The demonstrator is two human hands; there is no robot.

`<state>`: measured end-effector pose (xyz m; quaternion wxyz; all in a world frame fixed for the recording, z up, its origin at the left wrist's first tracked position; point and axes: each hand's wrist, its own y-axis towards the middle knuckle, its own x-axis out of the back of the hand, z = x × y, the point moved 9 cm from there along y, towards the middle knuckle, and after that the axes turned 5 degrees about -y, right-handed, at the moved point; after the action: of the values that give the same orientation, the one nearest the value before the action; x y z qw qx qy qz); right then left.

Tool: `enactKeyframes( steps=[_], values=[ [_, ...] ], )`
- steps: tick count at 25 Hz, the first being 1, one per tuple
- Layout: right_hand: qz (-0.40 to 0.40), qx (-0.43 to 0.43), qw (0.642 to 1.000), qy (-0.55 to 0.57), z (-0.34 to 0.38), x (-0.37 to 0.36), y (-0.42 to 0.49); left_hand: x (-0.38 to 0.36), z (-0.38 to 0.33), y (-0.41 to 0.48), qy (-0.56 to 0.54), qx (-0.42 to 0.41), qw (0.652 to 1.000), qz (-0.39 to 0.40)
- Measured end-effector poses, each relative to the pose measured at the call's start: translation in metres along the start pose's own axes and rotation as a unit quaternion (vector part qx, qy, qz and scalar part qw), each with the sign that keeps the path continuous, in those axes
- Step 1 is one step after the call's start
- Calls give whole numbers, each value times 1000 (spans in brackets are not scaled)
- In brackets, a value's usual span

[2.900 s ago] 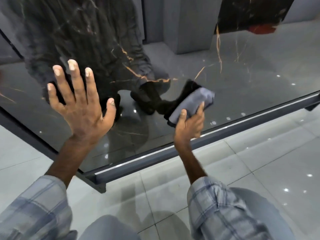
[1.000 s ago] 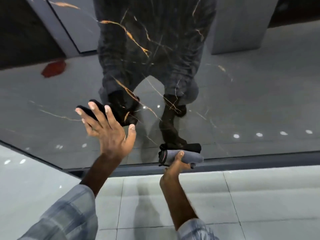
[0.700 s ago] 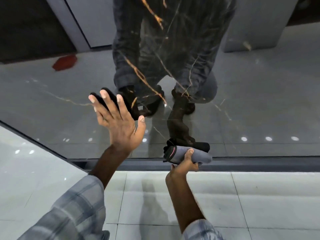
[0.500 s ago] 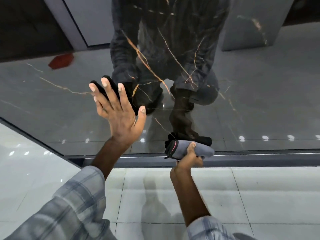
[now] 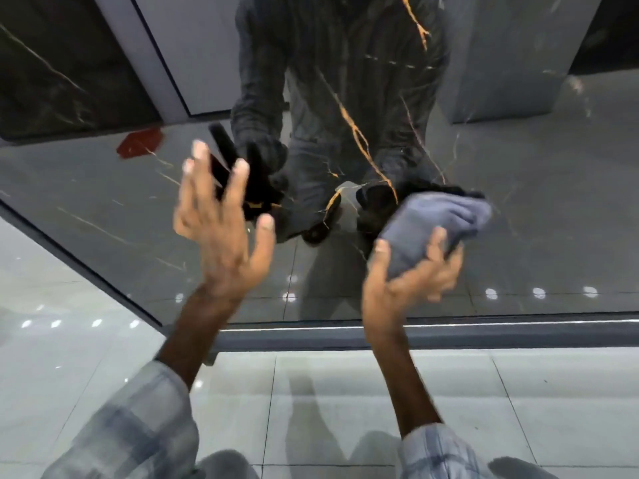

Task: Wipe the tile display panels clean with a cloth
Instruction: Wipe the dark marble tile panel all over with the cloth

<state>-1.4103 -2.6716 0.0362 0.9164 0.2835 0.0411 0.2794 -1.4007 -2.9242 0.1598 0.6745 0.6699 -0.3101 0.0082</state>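
Observation:
A glossy black tile panel (image 5: 518,209) with orange veins stands upright in front of me and mirrors the room. My left hand (image 5: 221,226) is spread, fingers straight, at the panel's lower left part; motion blur hides whether it touches. My right hand (image 5: 411,274) grips a folded grey cloth (image 5: 432,223) and holds it against the panel, right of the left hand. Both hands are blurred.
A grey metal rail (image 5: 345,335) frames the panel's bottom edge, just above the pale tiled floor (image 5: 345,402). The frame's left edge (image 5: 79,261) slants down toward the rail. Checked sleeves and my knees fill the bottom of the view.
My right hand has lifted the cloth from the bottom rail up and to the right on the panel. My left hand has stayed spread at about the same spot.

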Motion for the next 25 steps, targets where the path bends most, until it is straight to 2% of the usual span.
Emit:
enactKeyframes(
  steps=[1,2,3,4,5,6,7,8,10,12,13,15,18,19,20,21,24,25],
  values=[
    [47,128,990,-38,38,-17,-8,9,16,10,30,1,999,-18],
    [98,261,958,-73,72,-34,-23,11,28,16,68,-4,997,-25],
    [138,377,910,-104,95,-46,-36,6,36,16,107,-16,994,-23],
    [156,460,865,-127,109,-50,-40,0,40,13,137,-27,990,-25],
    [155,507,838,-131,113,-48,-34,-4,40,10,155,-28,987,-34],
    [146,518,835,-113,114,-40,-19,-6,39,7,165,-26,985,-45],
    [129,492,856,-90,111,-27,1,-7,38,6,169,-28,984,-55],
    [104,434,892,-75,105,-14,23,-6,38,5,171,-30,983,-62],
    [32,260,961,-90,90,13,54,-7,37,5,174,-39,982,-69],
    [-4,161,980,-113,101,18,55,-7,35,6,160,-45,983,-75],
    [7,169,979,-116,119,10,49,-7,35,6,151,-47,985,-73],
    [63,293,948,-111,157,-17,26,-7,33,2,148,-51,986,-60],
    [106,521,840,-110,189,-40,-13,-4,33,5,152,-39,987,-43],
    [94,566,813,-103,194,-36,-11,-3,32,7,150,-41,987,-35],
    [78,586,801,-92,200,-29,3,-1,31,8,143,-42,989,-23],
    [59,576,811,-78,208,-19,28,2,30,9,125,-35,992,-8],
    [-33,394,917,-44,226,11,103,23,27,10,28,3,1000,5],
    [-39,379,923,-56,235,8,103,34,26,19,7,15,1000,-11]
  ],
)
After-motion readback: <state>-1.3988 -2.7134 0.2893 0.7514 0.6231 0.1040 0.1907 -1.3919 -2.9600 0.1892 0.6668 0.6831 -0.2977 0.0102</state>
